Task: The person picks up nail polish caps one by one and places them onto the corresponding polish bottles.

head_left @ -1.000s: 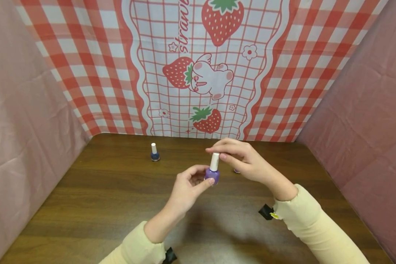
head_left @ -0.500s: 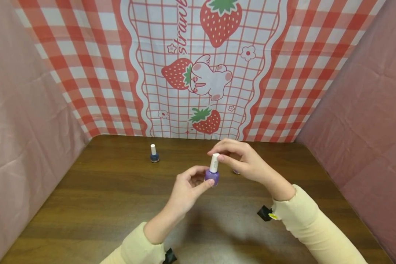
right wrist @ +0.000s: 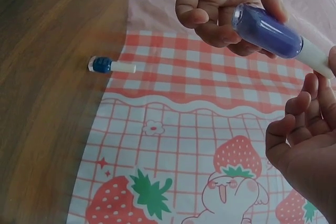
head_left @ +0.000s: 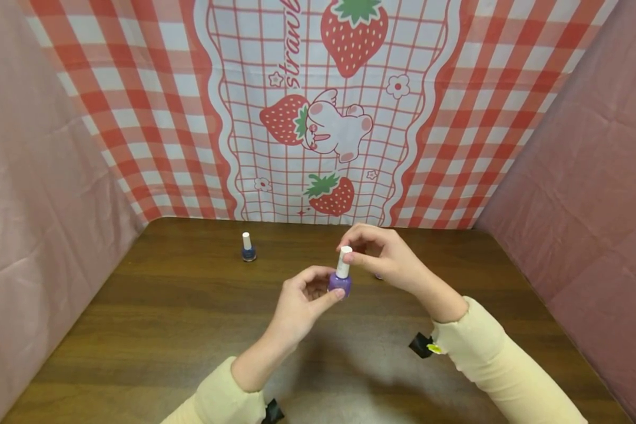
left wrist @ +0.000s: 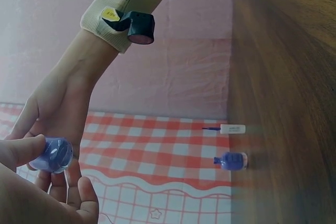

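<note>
My left hand point(head_left: 302, 294) grips a purple nail polish bottle point(head_left: 340, 284) between thumb and fingers, above the table. The bottle is upright in the head view, its white cap point(head_left: 343, 265) on top. My right hand point(head_left: 384, 256) pinches that cap between thumb and fingertips. In the right wrist view the purple glass point(right wrist: 273, 32) and the cap point(right wrist: 313, 59) appear joined. Behind my right hand, mostly hidden in the head view, stands a second purple bottle point(left wrist: 232, 161); the left wrist view shows its neck uncovered. Beside it a white cap with a purple brush point(left wrist: 231, 128) stands brush up.
A dark blue nail polish bottle point(head_left: 248, 253) with a white cap stands at the back left of the brown wooden table point(head_left: 191, 318). A red checked strawberry cloth point(head_left: 164, 118) hangs behind, with pink cloth point(head_left: 577, 176) at both sides.
My right hand has shifted slightly left, and its fingers have curled from lying over the cap's top to pinching its side. My left hand and the bottle have barely moved.
</note>
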A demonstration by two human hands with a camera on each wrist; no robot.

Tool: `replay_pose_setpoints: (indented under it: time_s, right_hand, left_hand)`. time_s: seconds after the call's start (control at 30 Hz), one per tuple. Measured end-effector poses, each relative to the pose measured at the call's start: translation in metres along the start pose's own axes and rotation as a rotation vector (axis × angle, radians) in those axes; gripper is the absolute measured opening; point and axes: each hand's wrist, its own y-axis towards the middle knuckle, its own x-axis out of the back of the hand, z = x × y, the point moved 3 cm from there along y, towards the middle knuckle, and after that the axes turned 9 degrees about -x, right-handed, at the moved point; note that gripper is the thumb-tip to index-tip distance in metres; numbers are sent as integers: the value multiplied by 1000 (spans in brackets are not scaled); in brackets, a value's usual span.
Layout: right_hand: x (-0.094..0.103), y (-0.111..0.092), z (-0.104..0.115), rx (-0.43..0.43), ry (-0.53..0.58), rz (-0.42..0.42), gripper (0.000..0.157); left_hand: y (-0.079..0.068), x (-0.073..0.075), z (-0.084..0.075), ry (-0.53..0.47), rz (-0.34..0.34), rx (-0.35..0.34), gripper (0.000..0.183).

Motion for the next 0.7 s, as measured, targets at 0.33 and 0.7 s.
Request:
replay_pose_setpoints:
  time_s: [0.33, 0.7]
  right_hand:
    - [-3, 5, -9, 0, 34, -23, 14]
    - [-7, 7, -7, -65, 39, -1, 15]
  left_hand:
    - [0, 1, 0, -1, -11, -6, 29]
    - [0, 3, 1, 16, -1, -6, 30]
